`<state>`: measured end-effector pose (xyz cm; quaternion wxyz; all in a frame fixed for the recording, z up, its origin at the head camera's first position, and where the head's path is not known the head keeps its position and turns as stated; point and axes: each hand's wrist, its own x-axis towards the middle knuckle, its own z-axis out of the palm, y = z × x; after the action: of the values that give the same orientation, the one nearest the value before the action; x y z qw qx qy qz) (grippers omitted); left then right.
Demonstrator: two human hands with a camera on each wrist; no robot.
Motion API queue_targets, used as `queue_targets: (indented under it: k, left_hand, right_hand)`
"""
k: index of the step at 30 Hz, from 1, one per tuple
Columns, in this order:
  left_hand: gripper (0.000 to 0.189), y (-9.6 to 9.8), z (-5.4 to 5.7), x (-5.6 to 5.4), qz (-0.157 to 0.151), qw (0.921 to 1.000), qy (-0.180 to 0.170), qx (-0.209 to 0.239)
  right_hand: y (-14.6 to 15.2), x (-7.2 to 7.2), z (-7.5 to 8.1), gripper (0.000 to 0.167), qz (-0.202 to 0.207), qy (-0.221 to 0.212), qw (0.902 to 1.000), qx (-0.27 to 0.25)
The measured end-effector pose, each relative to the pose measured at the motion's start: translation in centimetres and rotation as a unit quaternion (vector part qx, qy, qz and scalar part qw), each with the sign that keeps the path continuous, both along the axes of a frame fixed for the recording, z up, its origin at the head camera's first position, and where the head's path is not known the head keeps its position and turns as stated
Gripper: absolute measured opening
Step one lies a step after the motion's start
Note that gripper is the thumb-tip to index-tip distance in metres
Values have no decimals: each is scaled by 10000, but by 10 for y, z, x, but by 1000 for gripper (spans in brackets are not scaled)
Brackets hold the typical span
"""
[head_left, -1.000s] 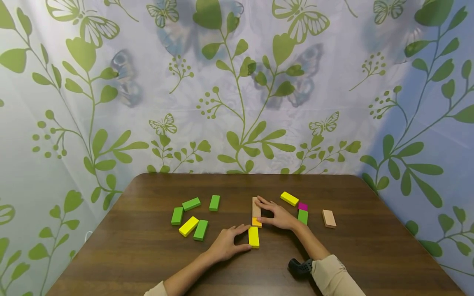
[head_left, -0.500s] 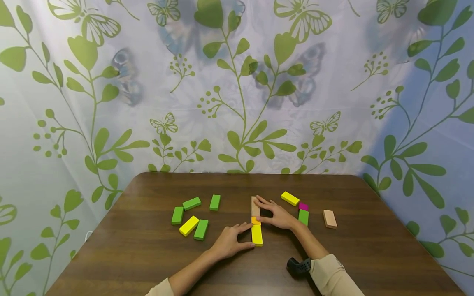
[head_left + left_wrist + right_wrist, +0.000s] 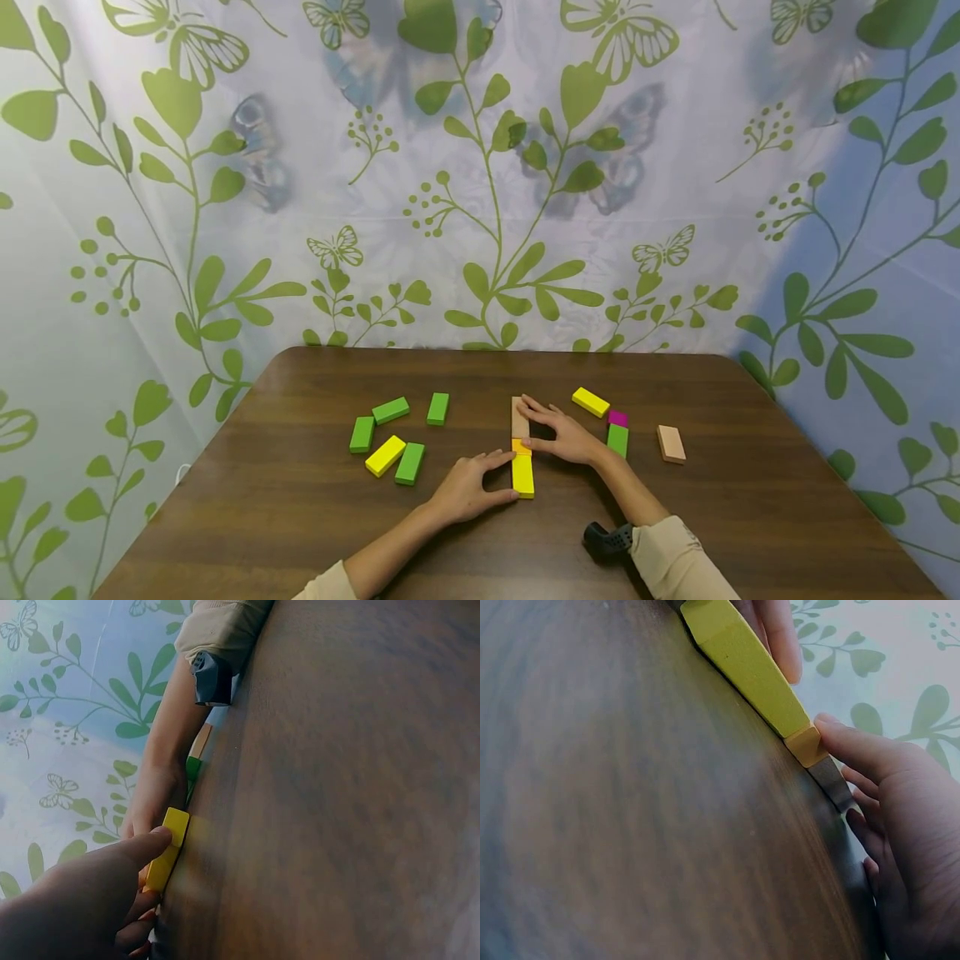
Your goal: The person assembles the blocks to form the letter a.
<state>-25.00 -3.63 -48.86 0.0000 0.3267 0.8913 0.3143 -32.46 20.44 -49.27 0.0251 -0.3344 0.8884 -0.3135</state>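
Three blocks form a straight row in the middle of the table: a beige block (image 3: 518,417) at the far end, a small orange block (image 3: 522,447), and a yellow block (image 3: 523,480) nearest me. My left hand (image 3: 463,490) pinches the yellow block from its left side, thumb by its near end and index finger by its far end. Lying along the row's right side, my right hand (image 3: 564,437) has its thumb on the orange block (image 3: 808,746) and its fingertips at the far part of the beige one. The yellow block (image 3: 754,675) meets the orange block end to end.
Left on the brown table (image 3: 450,558) lie several green blocks (image 3: 409,463) and a yellow block (image 3: 386,455). At right are another yellow block (image 3: 590,402), a magenta block (image 3: 617,418) touching a green block (image 3: 617,440), and a beige block (image 3: 671,444). A patterned curtain (image 3: 465,208) hangs behind.
My left hand has slid the yellow block slightly right and away from me, closing its gap to the orange block. The right hand has stayed in place on the row.
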Motion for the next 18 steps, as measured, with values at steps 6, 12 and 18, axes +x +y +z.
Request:
queue_targets:
  k: [6,12,18]
  left_hand:
    - [58,0,1,0,-44,10000,3,4]
    - [58,-1,2,0,-45,9999,-8,-99]
    - [58,-1,3,0,-38,9999,-34,-127]
  right_hand:
    - [0,0,-2,68,16,31,10000,-49]
    - [1,-1,-3,68,5,27,10000,-69]
    - [1,-1,-4,68,-16,13,10000,-53]
